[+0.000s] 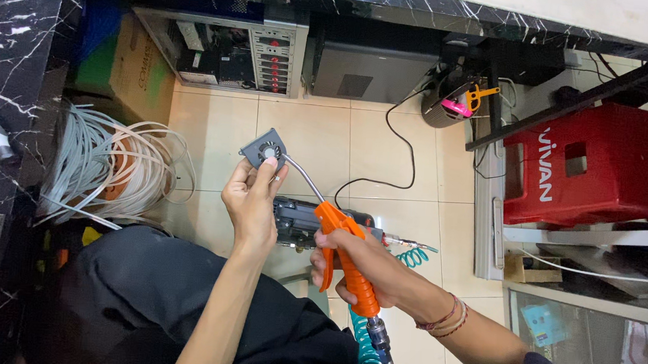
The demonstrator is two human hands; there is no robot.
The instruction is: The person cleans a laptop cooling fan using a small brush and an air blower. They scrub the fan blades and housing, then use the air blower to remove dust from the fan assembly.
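My left hand (251, 203) holds up a small dark grey cooling fan (265, 150) by its lower edge, above the tiled floor. My right hand (352, 265) grips an orange air blow gun (345, 257). Its bent metal nozzle (301, 176) reaches up and left to the fan's face. A teal coiled hose (372, 359) runs from the gun's base toward me. Just behind the two hands a black device (298, 218) lies on the floor, partly hidden by them.
An open computer case (234, 52) and a grey box (371, 74) lie at the far side under a black marble counter (9, 65). A coil of pale cables (109, 169) lies at left. A red plastic stool (595, 165) stands at right beside a metal rack.
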